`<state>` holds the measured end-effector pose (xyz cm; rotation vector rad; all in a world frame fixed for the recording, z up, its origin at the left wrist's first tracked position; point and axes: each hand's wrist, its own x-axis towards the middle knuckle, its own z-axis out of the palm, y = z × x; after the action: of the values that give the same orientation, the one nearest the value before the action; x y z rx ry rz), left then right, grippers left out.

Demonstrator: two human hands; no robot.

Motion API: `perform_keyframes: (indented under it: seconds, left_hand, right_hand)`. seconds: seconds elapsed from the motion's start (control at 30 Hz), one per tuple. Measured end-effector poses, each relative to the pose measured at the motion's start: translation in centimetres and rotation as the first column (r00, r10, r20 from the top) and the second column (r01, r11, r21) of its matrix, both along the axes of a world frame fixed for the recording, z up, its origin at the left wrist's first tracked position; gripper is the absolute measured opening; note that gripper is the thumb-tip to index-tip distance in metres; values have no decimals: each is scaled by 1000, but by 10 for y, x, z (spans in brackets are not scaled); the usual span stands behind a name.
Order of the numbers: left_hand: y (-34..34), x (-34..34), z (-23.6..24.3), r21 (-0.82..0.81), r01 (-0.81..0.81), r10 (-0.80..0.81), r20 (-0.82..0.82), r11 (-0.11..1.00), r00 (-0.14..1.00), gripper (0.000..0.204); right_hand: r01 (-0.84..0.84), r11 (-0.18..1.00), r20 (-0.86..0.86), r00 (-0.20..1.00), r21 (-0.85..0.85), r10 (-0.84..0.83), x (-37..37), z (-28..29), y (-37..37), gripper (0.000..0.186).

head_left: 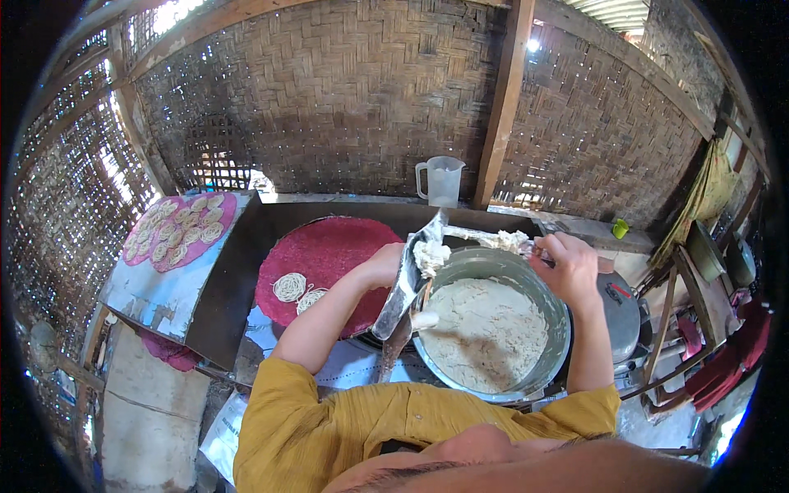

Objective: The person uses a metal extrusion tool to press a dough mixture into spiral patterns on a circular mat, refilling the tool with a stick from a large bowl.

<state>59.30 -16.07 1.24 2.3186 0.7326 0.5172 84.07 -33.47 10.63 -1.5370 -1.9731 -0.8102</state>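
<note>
A long grey metal trough-like tool (396, 300) stands tilted over the left rim of a big metal pot (561, 349). My left hand (385, 264) closes against its upper left side, fingers mostly hidden behind it. A lump of white dough (431, 256) sits on the tool's upper part, and wooden pieces (394, 349) show lower down. My right hand (567, 261) is closed round a dough-smeared wooden stick (479, 236), which reaches over the pot's far rim toward the tool. Pale, crumbly dough (485, 329) lies in the pot.
Left of the pot lies a round magenta mat (329, 246) with coiled noodle nests (289, 287). Another pink mat (197, 249) bears several nests at the far left. A clear plastic jug (445, 182) stands behind the pot. A lidded grey pot (616, 316) stands at right.
</note>
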Motion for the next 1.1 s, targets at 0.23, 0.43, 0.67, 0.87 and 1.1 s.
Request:
perform_keyframes:
  seconds: [0.23,0.43,0.67,0.87,1.1]
  left_hand:
    - [11,-4,-7,-42,-49,46,-56,998,997,37]
    - [0,-1,0,168,-55,66,-59,984,996,36]
    - [-23,13,1,320,-23,62,-113,947,992,36]
    - [-25,13,14,121,-29,50,-177,992,983,39]
    - [-13,-3,9,-29,8,-11,-123,1000,992,42]
  right_hand:
    - [-132,981,-102,988,-140,118,4,-23,2,21]
    - [-188,927,-217,969,-326,120,7,0,-5,19]
    - [-68,860,51,993,-505,108,-21,18,5,22]
    - [-89,976,252,958,-201,139,-66,-8,10,14]
    - [-371,908,673,724,196,150,-46,-6,-2,18]
